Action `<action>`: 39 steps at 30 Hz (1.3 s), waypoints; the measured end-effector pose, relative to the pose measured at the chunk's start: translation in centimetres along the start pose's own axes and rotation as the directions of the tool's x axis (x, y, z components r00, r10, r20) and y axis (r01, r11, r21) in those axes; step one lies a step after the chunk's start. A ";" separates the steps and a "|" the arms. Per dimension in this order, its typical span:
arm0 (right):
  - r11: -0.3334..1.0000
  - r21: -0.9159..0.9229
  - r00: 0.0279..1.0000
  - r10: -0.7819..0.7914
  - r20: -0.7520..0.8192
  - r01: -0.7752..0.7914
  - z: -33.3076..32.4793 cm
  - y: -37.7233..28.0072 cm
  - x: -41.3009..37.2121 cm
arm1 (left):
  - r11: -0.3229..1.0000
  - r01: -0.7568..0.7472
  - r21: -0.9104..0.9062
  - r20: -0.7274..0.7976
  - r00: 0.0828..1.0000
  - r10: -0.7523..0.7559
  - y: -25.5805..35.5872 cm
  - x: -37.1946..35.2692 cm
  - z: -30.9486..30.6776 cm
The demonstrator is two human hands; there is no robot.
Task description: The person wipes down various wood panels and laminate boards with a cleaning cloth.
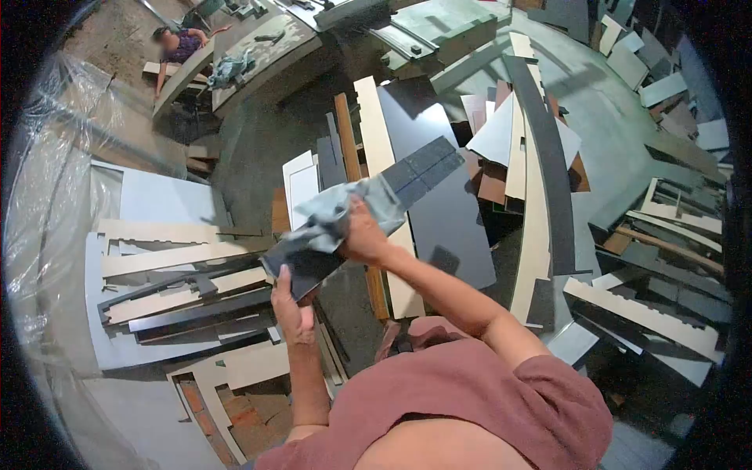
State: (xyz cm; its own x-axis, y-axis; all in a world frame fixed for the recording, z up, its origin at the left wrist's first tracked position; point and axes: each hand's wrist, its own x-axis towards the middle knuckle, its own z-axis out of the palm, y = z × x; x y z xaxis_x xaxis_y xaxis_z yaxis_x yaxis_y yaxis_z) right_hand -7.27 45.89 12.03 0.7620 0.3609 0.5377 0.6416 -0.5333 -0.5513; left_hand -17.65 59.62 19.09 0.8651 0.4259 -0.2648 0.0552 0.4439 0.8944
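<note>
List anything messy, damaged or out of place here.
Nothing looks damaged. Board offcuts lie scattered, overlapping at all angles. The left hand grips a dark strip; the right hand presses a cloth on it.

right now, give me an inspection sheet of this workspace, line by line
surface: concrete floor, largely covered by cut boards
job's things: dark panel strip held tilted; grey cloth pressed on it
clutter: pale notched boards at left; long dark curved strip among offcuts at right
fingers: left hand grips the panel strip's lower end; right hand closed on the cloth
cables: nothing seen
surroundings: another person beside a workbench far off; plastic sheeting at left
</note>
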 end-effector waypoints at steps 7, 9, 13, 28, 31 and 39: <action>0.923 0.180 0.844 0.384 -0.374 -0.340 -3.5 20.1 -2.9 | 1.000 -0.031 -0.002 -0.004 1.000 0.031 4.2 -2.3 -1.2; 0.929 -0.132 0.888 0.278 -0.366 -0.345 -4.3 25.2 -4.5 | 0.998 -0.055 0.040 -0.033 0.998 0.056 5.0 -3.4 -0.8; 0.577 0.064 0.575 0.817 -0.047 -0.814 -6.7 27.0 -7.3 | 0.997 -0.043 0.062 -0.050 0.998 0.046 5.0 -3.5 -2.4; -0.432 0.808 0.747 0.664 -0.016 0.401 -3.7 16.9 -5.2 | 0.992 0.088 -0.085 -0.012 0.996 -0.089 2.1 -4.5 -3.2; -0.379 0.859 0.836 0.540 -0.096 0.343 -3.6 12.7 -4.2 | 0.979 0.069 -0.193 0.000 0.998 -0.070 0.6 -4.3 -3.2; -0.802 0.585 0.760 0.456 0.463 0.125 -4.6 2.4 -3.7 | 0.938 0.068 -0.341 -0.077 0.992 -0.100 -2.5 -3.9 -2.8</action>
State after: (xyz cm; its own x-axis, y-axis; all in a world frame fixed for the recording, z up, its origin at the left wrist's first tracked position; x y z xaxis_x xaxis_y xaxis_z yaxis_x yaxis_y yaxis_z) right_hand -8.93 39.79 11.63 0.9123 0.3854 -0.1385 -0.3680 0.9198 0.1362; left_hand -22.53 59.04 16.90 0.8144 0.4389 -0.3796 -0.0596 0.7139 0.6977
